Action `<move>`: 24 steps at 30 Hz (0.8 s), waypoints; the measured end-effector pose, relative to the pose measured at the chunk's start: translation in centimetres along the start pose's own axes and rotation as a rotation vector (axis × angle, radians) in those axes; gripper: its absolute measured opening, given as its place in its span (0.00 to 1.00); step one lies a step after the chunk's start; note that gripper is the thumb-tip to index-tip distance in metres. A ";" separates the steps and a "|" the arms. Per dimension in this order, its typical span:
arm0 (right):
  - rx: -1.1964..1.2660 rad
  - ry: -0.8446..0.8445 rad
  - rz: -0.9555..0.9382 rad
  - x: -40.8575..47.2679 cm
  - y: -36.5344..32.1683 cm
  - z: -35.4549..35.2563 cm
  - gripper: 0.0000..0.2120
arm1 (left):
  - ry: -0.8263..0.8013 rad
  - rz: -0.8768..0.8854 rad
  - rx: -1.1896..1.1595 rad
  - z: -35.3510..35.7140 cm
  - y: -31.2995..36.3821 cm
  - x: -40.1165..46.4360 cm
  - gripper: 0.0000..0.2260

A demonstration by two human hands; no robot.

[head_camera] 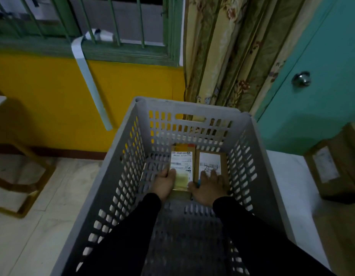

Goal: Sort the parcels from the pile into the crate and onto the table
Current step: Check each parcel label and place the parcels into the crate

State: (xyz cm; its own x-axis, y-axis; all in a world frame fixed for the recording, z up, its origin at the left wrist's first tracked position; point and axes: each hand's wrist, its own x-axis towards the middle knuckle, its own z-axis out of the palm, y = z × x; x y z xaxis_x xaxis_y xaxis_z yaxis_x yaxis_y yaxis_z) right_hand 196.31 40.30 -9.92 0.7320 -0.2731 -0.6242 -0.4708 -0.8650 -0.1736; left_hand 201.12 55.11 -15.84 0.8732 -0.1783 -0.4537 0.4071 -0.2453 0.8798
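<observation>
Both arms reach down into the grey crate [192, 108], black sleeves to the wrists. Left hand [164, 183] grips the near left edge of the left parcel [181, 166]; right hand [209, 186] lies flat, fingers spread, on the right parcel [210, 164]. Parcels side by side on the crate's far floor; more boxes [335, 166] far right, outside it

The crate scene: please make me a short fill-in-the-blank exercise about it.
1. Both hands reach into the grey ____.
2. The left hand holds the parcel with the ____ label.
3. The right hand lies on the ____ parcel.
4. More boxes stand to the crate's ____.

Missing: crate; white; brown; right
</observation>
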 end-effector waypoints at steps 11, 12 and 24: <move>-0.024 -0.035 -0.013 -0.2 0.1 -0.2 0.39 | 0.066 0.062 0.204 0.4 0.7 0.6 0.17; -0.009 -0.028 -0.024 -0.3 0.0 -0.5 0.39 | 0.064 0.049 0.229 0.2 1.3 0.5 0.17; 0.350 0.294 -0.359 -10.0 -0.8 -9.4 0.27 | 0.096 0.197 0.292 -0.6 13.4 -5.4 0.23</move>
State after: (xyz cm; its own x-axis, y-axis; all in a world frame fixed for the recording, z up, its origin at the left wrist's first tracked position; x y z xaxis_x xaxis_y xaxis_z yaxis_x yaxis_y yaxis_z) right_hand 193.99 39.73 3.65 0.9582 -0.1371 -0.2509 -0.2662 -0.7483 -0.6077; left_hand 202.06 53.40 -1.53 0.9540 -0.1627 -0.2519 0.1466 -0.4795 0.8652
